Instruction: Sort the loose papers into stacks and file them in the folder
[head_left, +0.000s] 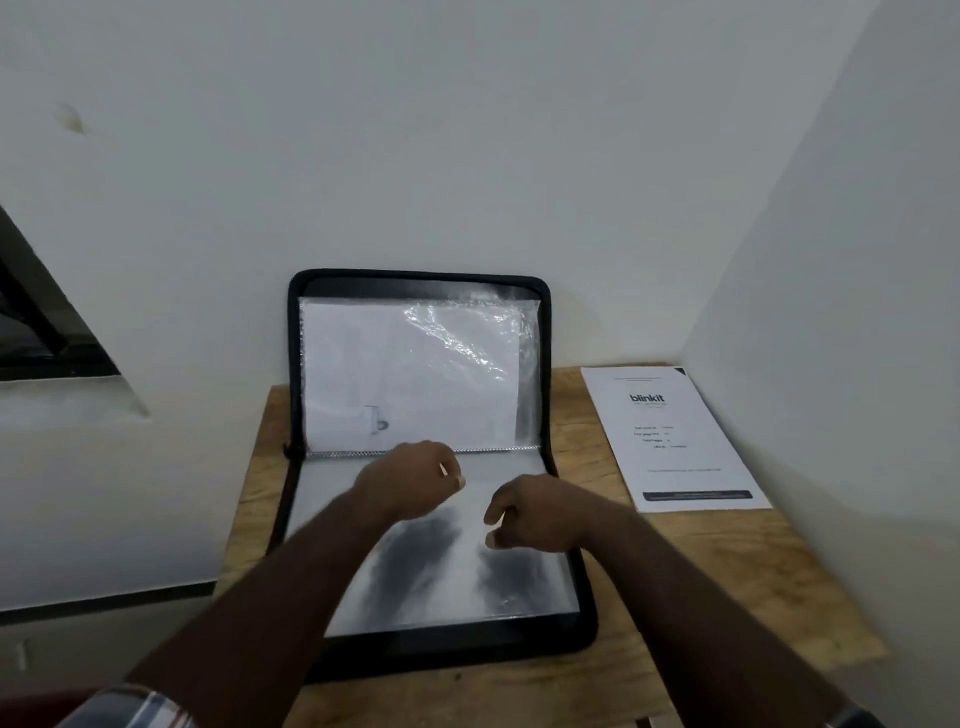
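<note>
- Far left: dark window (36, 332) set in the white wall (467, 130); room bare, dim.
- Folder (543, 332) lay open on the table (727, 571), its upper half propped against the wall, a sheet (363, 364) already in the crinkled upper sleeve (467, 332).
- My left hand (410, 480) hovered over the spine, fingers curled in; whether they pinched the sleeve edge, I could not tell.
- Lower sleeve (441, 587) held a dark, blotchy print.
- My right hand (535, 514) sat just beside the left, over that sleeve, fingers curled, apparently holding nothing.
- Step, as I judged it: filing, smoothing the lower sleeve.
- Right: one loose paper (675, 441) marked "blinkit" lay near the table corner, apart from the folder.
- Next called for reaching right, lifting that paper flat, sliding it into a free sleeve.
</note>
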